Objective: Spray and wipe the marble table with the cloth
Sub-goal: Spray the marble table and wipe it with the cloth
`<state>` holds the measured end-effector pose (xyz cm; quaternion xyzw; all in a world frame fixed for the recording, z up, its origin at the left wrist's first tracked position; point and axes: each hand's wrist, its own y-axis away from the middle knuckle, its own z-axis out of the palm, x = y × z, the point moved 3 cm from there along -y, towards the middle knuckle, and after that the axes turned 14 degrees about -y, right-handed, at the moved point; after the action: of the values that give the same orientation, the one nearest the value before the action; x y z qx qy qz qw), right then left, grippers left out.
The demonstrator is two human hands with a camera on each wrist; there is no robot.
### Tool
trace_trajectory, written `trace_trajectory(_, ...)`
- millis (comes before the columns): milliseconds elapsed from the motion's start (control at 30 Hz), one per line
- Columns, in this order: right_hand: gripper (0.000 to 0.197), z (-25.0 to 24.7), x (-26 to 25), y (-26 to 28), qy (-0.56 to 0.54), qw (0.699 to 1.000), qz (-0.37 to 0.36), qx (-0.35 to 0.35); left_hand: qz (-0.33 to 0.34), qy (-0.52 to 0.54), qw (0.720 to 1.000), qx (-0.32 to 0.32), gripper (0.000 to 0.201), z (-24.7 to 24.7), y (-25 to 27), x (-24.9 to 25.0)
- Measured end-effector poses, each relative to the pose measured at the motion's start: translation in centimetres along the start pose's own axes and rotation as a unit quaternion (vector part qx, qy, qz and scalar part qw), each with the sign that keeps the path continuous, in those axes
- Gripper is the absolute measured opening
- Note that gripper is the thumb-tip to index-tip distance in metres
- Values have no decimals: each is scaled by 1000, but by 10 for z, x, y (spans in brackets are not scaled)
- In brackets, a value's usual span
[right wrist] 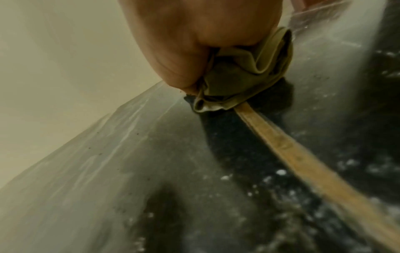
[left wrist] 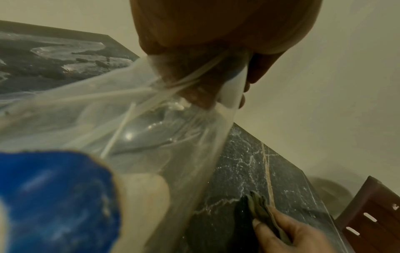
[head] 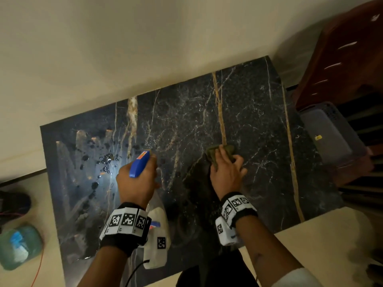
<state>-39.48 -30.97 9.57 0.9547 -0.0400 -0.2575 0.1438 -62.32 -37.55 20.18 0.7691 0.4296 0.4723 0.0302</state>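
- Head view: the dark, polished marble table (head: 248, 112), a rectangular slab veined in white and tan, fills the middle of the scene; its far edge lies along a pale cream wall (head: 124, 48).
- A wet sheen with dark beads and patches of liquid (head: 97, 162) covers the table's left part, streaked and glossy; the right part looks duller and speckled.
- A reddish-brown slatted wooden chair (head: 342, 54) stands off the table's right end; below it sits a grey perforated plastic basket (head: 329, 131) with a small yellow item inside, too small to identify.
- A teal rounded object (head: 19, 247) lies on the floor at the left, blurred.
- The clear plastic spray bottle with a blue trigger head (head: 139, 164) is held above the table, near its front left-centre; in the left wrist view its translucent body shows a thin dip tube, and how much liquid it holds cannot be told.
- The left hand (head: 135, 181) has its fingers wrapped round the bottle's neck.
- The right hand (head: 227, 170) presses down on the cloth, fingers bent over it and gripping its folds.
- The crumpled olive-green cloth (head: 220, 151), soft and creased, lies on the marble at centre, touching a tan vein (head: 218, 112).
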Motion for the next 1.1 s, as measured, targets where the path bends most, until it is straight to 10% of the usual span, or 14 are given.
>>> trace_trajectory(233, 50, 28, -27, 19, 31, 974, -179, -134, 16, -12, 1000, -14, 29, 10, -9, 17)
trace_trajectory(500, 50, 0, -8, -16, -15, 1000, 16, 16, 43, -43, 998, -14, 30, 6, -18, 19)
trace_trajectory(733, 49, 24, -30, 2, 39, 971, -199, -123, 10, -8, 1000, -10, 33, 13, -21, 22)
trace_trajectory(967, 48, 5, -26, -31, -10, 1000, -5, 18, 21, -12, 1000, -9, 32, 6, -27, 26)
trace_trajectory(1100, 47, 28, -54, -12, 9, 994, -100, -46, 16, -2, 1000, -6, 30, 6, -28, 27)
